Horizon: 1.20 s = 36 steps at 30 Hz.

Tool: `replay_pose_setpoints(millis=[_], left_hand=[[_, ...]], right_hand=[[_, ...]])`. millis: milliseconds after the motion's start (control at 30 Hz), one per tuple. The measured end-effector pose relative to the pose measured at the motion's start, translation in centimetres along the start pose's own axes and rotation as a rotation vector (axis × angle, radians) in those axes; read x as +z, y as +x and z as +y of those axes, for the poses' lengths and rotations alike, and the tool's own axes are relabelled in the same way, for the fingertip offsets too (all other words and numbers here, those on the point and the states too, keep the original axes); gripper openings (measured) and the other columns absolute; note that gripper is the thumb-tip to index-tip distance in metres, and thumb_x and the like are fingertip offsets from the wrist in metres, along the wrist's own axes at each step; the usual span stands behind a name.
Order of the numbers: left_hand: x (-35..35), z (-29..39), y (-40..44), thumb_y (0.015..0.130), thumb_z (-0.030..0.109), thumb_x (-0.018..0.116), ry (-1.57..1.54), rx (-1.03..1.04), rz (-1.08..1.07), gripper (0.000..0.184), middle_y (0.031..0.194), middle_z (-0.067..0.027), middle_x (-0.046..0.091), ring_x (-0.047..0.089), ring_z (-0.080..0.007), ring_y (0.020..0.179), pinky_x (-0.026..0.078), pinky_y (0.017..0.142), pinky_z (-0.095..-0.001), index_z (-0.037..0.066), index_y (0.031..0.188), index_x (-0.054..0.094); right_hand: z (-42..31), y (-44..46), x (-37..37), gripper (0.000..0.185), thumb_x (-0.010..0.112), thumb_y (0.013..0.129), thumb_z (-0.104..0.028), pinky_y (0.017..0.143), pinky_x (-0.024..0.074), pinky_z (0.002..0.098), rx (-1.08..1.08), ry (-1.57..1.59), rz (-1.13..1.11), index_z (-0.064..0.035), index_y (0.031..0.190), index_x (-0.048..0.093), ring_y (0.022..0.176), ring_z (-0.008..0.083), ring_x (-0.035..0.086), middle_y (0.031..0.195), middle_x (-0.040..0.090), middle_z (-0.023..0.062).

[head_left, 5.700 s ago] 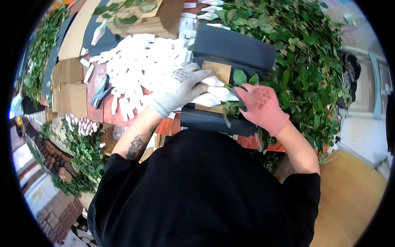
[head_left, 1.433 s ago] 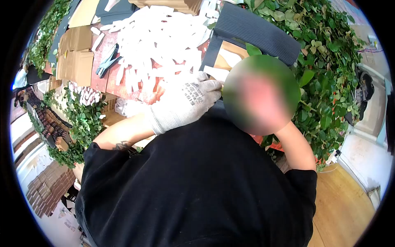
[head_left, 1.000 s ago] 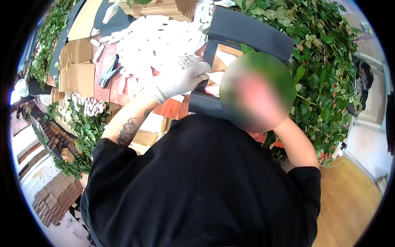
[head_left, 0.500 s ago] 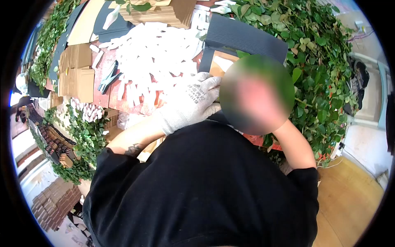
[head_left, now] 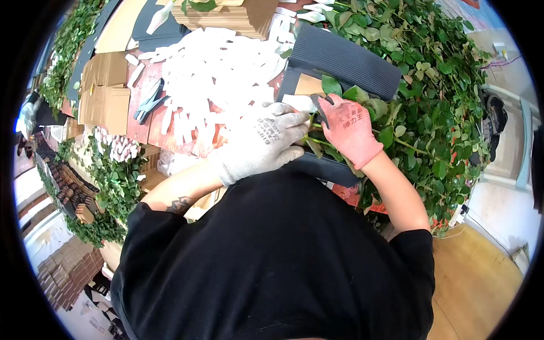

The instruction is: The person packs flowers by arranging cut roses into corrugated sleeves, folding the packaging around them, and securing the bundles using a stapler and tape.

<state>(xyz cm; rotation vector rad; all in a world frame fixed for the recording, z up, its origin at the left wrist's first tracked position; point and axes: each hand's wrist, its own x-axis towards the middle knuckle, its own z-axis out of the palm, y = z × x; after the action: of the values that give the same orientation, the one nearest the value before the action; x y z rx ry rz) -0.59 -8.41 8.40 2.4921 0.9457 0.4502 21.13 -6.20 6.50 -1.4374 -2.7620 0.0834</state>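
Observation:
My left hand (head_left: 269,136), in a grey-white glove, lies over the near left part of a black corrugated sheet (head_left: 345,62), its fingers bent together around something I cannot make out. My right hand (head_left: 348,124), in a pink glove with dark fingertips, is closed on leafy rose stems (head_left: 317,140) just right of it. Between the hands a white sleeved flower head (head_left: 299,102) points left. Beneath it shows a piece of brown cardboard (head_left: 309,85) on the black sheet. The sheet's near flap (head_left: 328,169) extends below my hands.
White paper sleeves (head_left: 215,73) are heaped on the red table (head_left: 136,127). A blue-grey tool (head_left: 150,102) lies beside folded brown boxes (head_left: 105,96). Stacked cardboard (head_left: 232,20) is at the back. Leafy stems (head_left: 436,113) cover the right side. Bundled pink flowers (head_left: 119,147) are at lower left.
My left hand has moved from the flower heads towards the sheet's near left edge, its fingers drawn together. The blur that covered my right hand is gone. The camera view has shifted slightly.

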Motion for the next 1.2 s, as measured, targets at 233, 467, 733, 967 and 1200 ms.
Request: replay_pose_setpoints(millis=[233, 467, 733, 967, 1200], left_hand=[[0.7, -3.7, 1.7, 0.082, 0.019, 0.064, -0.086, -0.203, 0.156, 0.029, 0.101, -0.0146, 0.063, 0.060, -0.0331, 0.092, 0.047, 0.080, -0.0398, 0.005, 0.107, 0.063], [1.6, -6.5, 2.7, 0.081, 0.008, 0.061, -0.473, -0.238, 0.115, 0.006, 0.075, -0.0090, 0.062, 0.060, -0.0188, 0.068, 0.047, 0.065, -0.0315, 0.004, 0.084, 0.064], [-3.0, -9.9, -0.7, 0.080, 0.001, 0.061, -0.012, -0.419, 0.138, 0.019, 0.093, -0.0112, 0.067, 0.065, -0.0230, 0.087, 0.050, 0.078, -0.0341, 0.003, 0.098, 0.066], [-0.9, 1.4, 0.8, 0.081, 0.031, 0.061, 0.106, 0.055, -0.107, 0.051, 0.126, -0.0173, 0.053, 0.048, -0.0345, 0.118, 0.038, 0.098, -0.0431, 0.002, 0.122, 0.054], [0.3, 1.4, -0.6, 0.080, 0.038, 0.063, -0.002, 0.023, -0.056, 0.057, 0.127, -0.0209, 0.051, 0.045, -0.0369, 0.121, 0.035, 0.099, -0.0459, -0.001, 0.120, 0.054]], right_hand=[[-0.8, 0.1, -1.1, 0.037, 0.047, 0.082, -0.010, 0.071, 0.0505, 0.0337, 0.024, -0.073, -0.140, -0.0046, 0.117, 0.057, 0.088, 0.0246, 0.064, 0.108, 0.061, 0.0188], [0.5, -0.4, 1.3, 0.028, 0.044, 0.084, -0.007, 0.072, 0.0511, 0.0354, -0.011, 0.046, 0.013, -0.0027, 0.109, 0.056, 0.083, 0.0282, 0.064, 0.097, 0.062, 0.0195], [0.4, -0.3, 1.1, 0.034, 0.044, 0.085, -0.007, 0.074, 0.0510, 0.0349, -0.032, 0.066, 0.017, -0.0020, 0.117, 0.053, 0.086, 0.0273, 0.063, 0.096, 0.059, 0.0171], [0.5, 0.2, 0.4, 0.032, 0.049, 0.083, -0.009, 0.068, 0.0517, 0.0366, 0.038, 0.083, -0.079, -0.0041, 0.114, 0.054, 0.082, 0.0276, 0.063, 0.095, 0.060, 0.0161], [0.7, -1.1, 1.5, 0.025, 0.047, 0.085, -0.011, 0.063, 0.0494, 0.0325, -0.050, -0.090, -0.063, -0.0110, 0.107, 0.057, 0.076, 0.0228, 0.063, 0.093, 0.060, 0.0124]])
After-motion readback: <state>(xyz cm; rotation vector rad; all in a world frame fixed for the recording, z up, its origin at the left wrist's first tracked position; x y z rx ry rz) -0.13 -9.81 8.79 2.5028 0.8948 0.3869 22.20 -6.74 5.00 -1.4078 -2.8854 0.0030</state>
